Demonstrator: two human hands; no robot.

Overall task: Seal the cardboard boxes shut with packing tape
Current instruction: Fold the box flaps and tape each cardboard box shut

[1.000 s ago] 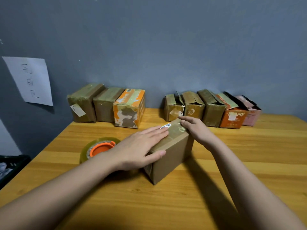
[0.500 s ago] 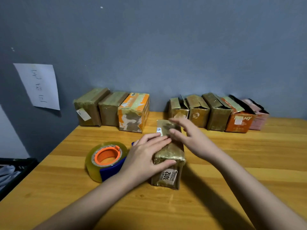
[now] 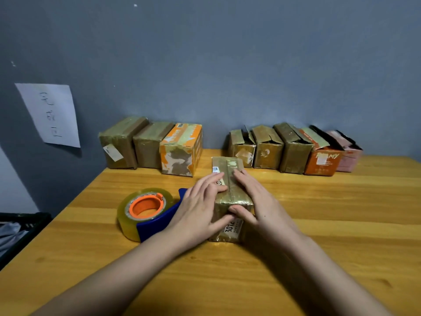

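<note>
A small brown cardboard box (image 3: 229, 179) wrapped in shiny tape stands in the middle of the wooden table (image 3: 341, 224), its short end with a white label facing me. My left hand (image 3: 200, 210) lies flat on its left top edge, thumb against the front face. My right hand (image 3: 257, 201) lies flat on its right top edge, thumb also on the front face. A roll of clear packing tape (image 3: 142, 210) with an orange core sits in a blue dispenser just left of my left hand.
Three taped boxes (image 3: 150, 144) line the wall at back left. Several boxes with loose flaps (image 3: 293, 149), two of them orange and pink, line the wall at back right. A paper note (image 3: 51, 115) hangs on the grey wall. A dark crate (image 3: 20, 231) sits beyond the table's left edge.
The box has been turned from a diagonal to lie lengthwise with its labelled end toward me. My right hand came from the far end to the right top edge, thumb on the front.
</note>
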